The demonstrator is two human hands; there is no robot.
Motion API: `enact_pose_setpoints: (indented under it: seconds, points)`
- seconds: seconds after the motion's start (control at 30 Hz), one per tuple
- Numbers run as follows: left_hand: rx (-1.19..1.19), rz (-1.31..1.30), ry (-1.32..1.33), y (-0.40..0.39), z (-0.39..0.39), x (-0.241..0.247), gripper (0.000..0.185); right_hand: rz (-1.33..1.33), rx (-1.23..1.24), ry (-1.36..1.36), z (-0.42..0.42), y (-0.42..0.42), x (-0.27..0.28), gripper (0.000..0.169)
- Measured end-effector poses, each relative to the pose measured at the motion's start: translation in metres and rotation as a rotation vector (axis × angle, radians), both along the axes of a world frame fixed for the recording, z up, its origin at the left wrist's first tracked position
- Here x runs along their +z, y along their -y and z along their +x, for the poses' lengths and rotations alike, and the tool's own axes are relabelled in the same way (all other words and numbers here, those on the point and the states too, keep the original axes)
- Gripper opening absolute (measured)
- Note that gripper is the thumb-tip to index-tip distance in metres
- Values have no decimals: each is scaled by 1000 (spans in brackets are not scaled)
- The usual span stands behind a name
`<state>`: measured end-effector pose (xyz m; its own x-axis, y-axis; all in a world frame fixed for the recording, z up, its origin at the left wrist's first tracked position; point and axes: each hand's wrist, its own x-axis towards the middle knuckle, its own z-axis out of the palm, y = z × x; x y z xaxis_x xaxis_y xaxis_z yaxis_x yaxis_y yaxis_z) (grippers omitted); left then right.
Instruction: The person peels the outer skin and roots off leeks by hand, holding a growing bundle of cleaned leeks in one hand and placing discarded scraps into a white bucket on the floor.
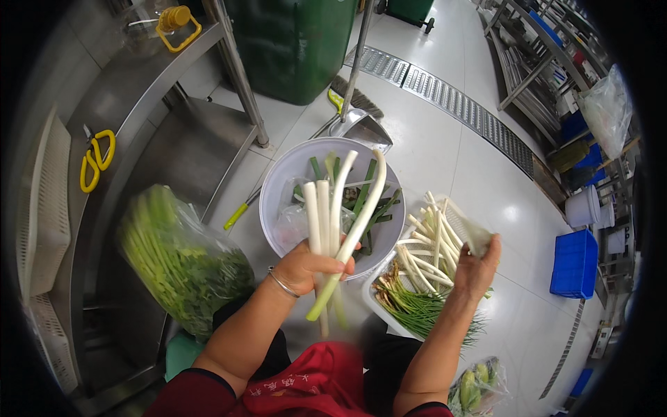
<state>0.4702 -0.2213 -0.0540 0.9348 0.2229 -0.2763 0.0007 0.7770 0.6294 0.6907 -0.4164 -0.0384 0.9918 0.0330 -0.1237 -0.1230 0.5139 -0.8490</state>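
My left hand (312, 266) grips several trimmed white leek or scallion stalks (336, 229), held upright over the near rim of a round white bucket (268, 193). Inside the bucket lie cut green leaf pieces (365, 193) and clear plastic. At the right, my right hand (478, 263) is raised above a white plastic basket (383, 313), with a blurred pale, thin piece (474, 232) at its fingertips; what it is I cannot tell. More white stalks (435, 245) fill the basket's far part, and thin green chives or scallions (417, 307) lie in its near part.
A bag of leafy green celery (182, 260) leans at left by a steel table (208, 130) bearing yellow-handled scissors (96, 159). Beyond the bucket stand a metal dustpan (359, 127), a broom (357, 96) and a green bin (292, 47). Bagged green vegetables (477, 385) lie at lower right.
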Motion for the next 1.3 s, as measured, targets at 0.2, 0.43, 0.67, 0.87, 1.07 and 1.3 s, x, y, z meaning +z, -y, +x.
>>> enact_pose_setpoints:
  seconds: [0.2, 0.43, 0.67, 0.87, 1.07, 1.3]
  points:
    - [128, 1, 43, -15, -5, 3, 47, 218, -272, 109, 55, 77, -11, 30]
    - [130, 63, 54, -7, 5, 11, 45, -596, 973, 101, -55, -20, 7, 18]
    - [94, 184, 24, 0, 12, 16, 43, -517, 1178, 283, -105, -54, 7, 20]
    - [104, 189, 47, 2, 11, 16, 45, -473, 1083, 377, -106, -49, -2, 16]
    - [133, 165, 69, 6, 10, 13, 43, -496, 964, 401, -111, -49, -2, 16]
    - [177, 162, -40, 9, 13, 4, 35, -800, 817, 1181, -109, -55, 6, 9]
